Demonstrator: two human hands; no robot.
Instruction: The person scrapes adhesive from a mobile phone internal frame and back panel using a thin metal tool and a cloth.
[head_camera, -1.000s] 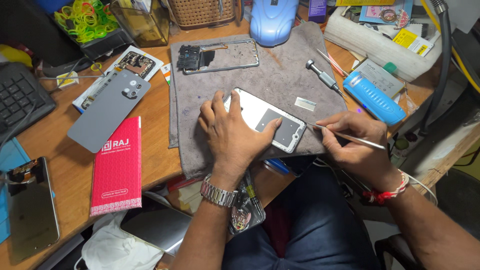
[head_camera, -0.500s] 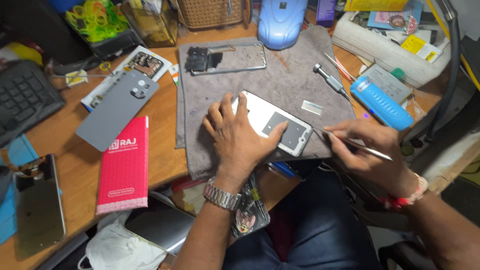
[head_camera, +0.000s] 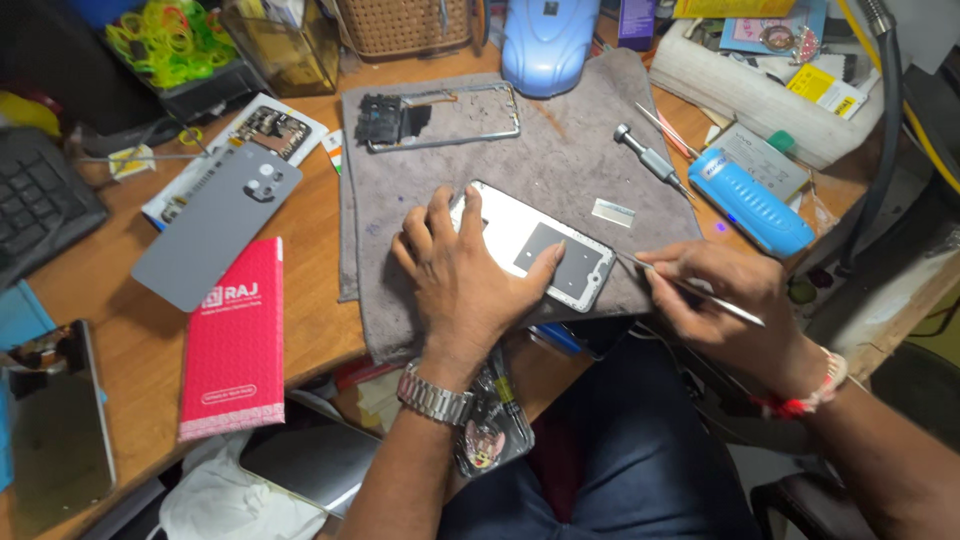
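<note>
On the grey mat (head_camera: 560, 160) at the tabletop's near edge, the left hand (head_camera: 465, 275) presses flat on the opened phone (head_camera: 545, 245) while the right hand (head_camera: 725, 300) pinches thin tweezers (head_camera: 690, 290) at its corner; back cover (head_camera: 215, 235) and frame (head_camera: 440, 115) already lie apart.

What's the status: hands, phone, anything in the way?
Left hand flat on phone, pinning it to mat. Right hand holds tweezers, tip at phone's edge. Screwdriver apart, nothing blocking.

The right hand (head_camera: 735, 300) is drawing the thin metal tool (head_camera: 690, 290) in, its tip now meeting the corner of the opened phone (head_camera: 540, 245) where earlier it pointed short of it. The left hand (head_camera: 465, 285) is sliding its thumb along the phone's near edge.
</note>
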